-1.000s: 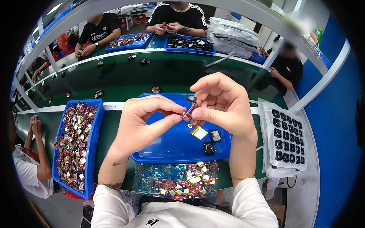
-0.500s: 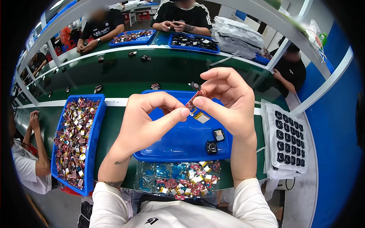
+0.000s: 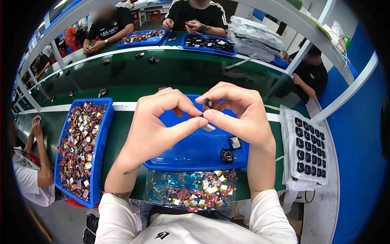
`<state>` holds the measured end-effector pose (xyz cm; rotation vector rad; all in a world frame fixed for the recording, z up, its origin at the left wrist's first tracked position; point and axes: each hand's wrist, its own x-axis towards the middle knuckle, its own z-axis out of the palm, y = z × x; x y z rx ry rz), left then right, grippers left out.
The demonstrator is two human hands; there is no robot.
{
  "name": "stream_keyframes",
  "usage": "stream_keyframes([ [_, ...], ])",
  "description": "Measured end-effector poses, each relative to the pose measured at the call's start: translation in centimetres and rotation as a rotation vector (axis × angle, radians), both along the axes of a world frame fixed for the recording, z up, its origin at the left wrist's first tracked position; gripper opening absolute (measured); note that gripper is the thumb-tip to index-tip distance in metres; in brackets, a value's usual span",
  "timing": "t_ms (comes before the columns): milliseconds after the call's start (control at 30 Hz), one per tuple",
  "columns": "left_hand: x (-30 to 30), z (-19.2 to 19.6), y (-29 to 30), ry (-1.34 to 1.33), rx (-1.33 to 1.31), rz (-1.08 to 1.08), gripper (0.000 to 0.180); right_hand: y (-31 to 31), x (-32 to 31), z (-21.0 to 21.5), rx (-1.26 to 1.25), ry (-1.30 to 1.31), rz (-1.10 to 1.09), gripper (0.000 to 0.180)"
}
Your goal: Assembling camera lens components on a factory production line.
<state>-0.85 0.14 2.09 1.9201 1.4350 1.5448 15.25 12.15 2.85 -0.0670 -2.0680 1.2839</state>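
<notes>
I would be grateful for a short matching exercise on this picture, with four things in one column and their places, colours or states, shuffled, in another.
Things
1. Right hand
2. Left tray
3. Clear tray
4. Rows of black parts

Places, colours or states
A. On a white sheet, at the right
B. Along the middle tray's near edge
C. With a small black piece at its fingers
D. Blue, heaped with boards

Pairs: 1-C, 2-D, 3-B, 4-A

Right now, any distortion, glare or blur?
Head view: fisheye bows the white rails and blackens the corners; head view: soft reflections on the green belt; head view: a co-worker's face blurred, left hand and right hand reasonably crisp.
</notes>
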Motion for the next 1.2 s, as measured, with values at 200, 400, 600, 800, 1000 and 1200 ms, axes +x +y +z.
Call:
stream_keyframes([
  [200,0.5,0.1,0.0,-0.191,-0.081,-0.051,0.009,0.2,0.4,0.1,-0.105,0.043,0.022,0.015],
  [400,0.3,-0.1,0.4,-0.301,-0.137,-0.04,0.008,-0.2,0.1,0.1,-0.152,0.029,-0.043,0.013],
  [600,0.3,0.0,0.2,-0.304,-0.103,-0.015,0.009,-0.1,-0.1,-0.1,-0.141,0.119,-0.074,0.012],
  [800,0.5,0.4,-0.1,-0.423,-0.154,-0.023,0.01,0.1,-0.3,-0.6,-0.251,0.1,0.055,0.015],
  [1000,0.3,0.2,0.2,-0.467,-0.153,-0.051,0.012,-0.4,-0.9,-1.1,-0.326,0.069,0.093,0.018],
  [1200,0.7,0.7,-0.2,-0.359,-0.11,-0.164,0.009,0.8,-0.3,-1.3,-0.106,0.017,-0.135,0.011],
])
